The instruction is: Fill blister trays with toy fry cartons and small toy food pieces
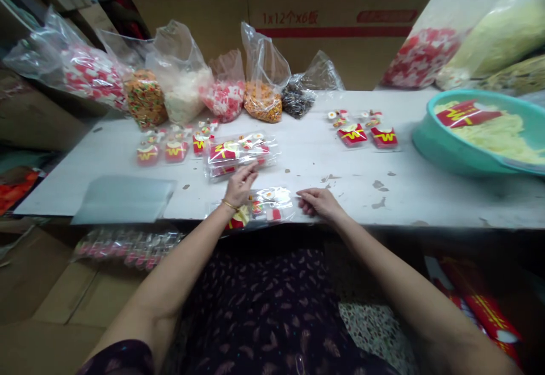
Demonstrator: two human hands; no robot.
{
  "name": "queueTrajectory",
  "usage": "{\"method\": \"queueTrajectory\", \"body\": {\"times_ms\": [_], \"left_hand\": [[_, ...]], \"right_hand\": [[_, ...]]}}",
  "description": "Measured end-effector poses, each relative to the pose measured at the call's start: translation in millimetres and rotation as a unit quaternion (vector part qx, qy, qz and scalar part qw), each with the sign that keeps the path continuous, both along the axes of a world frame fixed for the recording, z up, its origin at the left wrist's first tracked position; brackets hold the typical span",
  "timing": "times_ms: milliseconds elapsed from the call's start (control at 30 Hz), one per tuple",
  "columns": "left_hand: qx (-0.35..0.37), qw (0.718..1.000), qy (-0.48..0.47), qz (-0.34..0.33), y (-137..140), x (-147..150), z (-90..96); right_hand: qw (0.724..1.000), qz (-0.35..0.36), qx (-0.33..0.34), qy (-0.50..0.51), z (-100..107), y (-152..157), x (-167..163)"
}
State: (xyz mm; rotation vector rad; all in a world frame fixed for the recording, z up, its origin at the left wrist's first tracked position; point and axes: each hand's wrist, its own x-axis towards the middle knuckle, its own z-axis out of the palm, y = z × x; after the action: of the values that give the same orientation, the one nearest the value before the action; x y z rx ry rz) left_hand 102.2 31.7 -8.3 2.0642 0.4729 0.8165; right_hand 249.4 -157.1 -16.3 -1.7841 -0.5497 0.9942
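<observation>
A clear plastic packet (280, 198) lies flat at the table's front edge, with a red fries carton marked in yellow and small toy-like food pieces inside. My right hand (320, 202) is closed in a pinch at the packet's right end. Over its left part reaches my left hand (241, 185), fingers stretched out and holding nothing that I can see. Just beyond those fingertips sits a stack of filled packets (240, 152). Part of the front packet is hidden beneath my left hand and wrist.
Several bags of small coloured pieces, one orange (263, 102), line the back. Sets with red cartons (352, 135) lie at right and left. A turquoise basin (455, 150) holds pale yellow pieces. Flat clear bags (121, 199) lie front left. A cardboard box (332, 59) stands behind.
</observation>
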Motion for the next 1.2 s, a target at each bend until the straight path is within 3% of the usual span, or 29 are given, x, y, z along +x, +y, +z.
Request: {"method": "queueTrajectory", "body": {"times_ms": [100,233,367,433,500,667,767,800,867,933,1033,1200], "left_hand": [[0.040,0.992,-0.004,0.116,16,-45,7.5],[0.103,0.970,0.033,0.217,7,-95,1.1],[0.098,0.955,0.053,0.274,-12,-126,-15.9],[0.072,0.952,0.040,0.296,-17,-138,-21.5],[0.026,0.945,0.011,0.325,-20,-149,-24.3],[-0.155,0.888,-0.170,0.397,-22,-153,-20.3],[-0.312,0.847,-0.231,0.363,-26,-125,-6.8],[-0.389,0.823,-0.238,0.339,-26,-112,-0.6],[-0.547,0.748,-0.237,0.294,-25,-85,12.8],[-0.650,0.674,-0.227,0.269,-19,-61,24.7],[-0.705,0.618,-0.234,0.257,-5,-33,34.7],[-0.698,0.596,-0.295,0.266,10,-1,34.4]], "right_hand": [[0.976,0.042,0.048,-0.209,10,-7,5],[0.866,0.235,0.112,-0.427,24,12,-7],[0.744,0.419,0.036,-0.520,23,44,-31],[0.703,0.459,0.018,-0.544,21,53,-40],[0.681,0.474,0.031,-0.557,26,59,-41],[0.679,0.421,0.094,-0.594,75,96,-3],[0.672,0.394,0.101,-0.618,99,150,26],[0.667,0.400,0.089,-0.622,102,170,32],[0.655,0.435,0.036,-0.617,102,205,42],[0.651,0.483,-0.023,-0.585,99,232,50],[0.690,0.536,-0.058,-0.483,99,258,58],[0.773,0.540,-0.090,-0.320,101,279,55]]}}
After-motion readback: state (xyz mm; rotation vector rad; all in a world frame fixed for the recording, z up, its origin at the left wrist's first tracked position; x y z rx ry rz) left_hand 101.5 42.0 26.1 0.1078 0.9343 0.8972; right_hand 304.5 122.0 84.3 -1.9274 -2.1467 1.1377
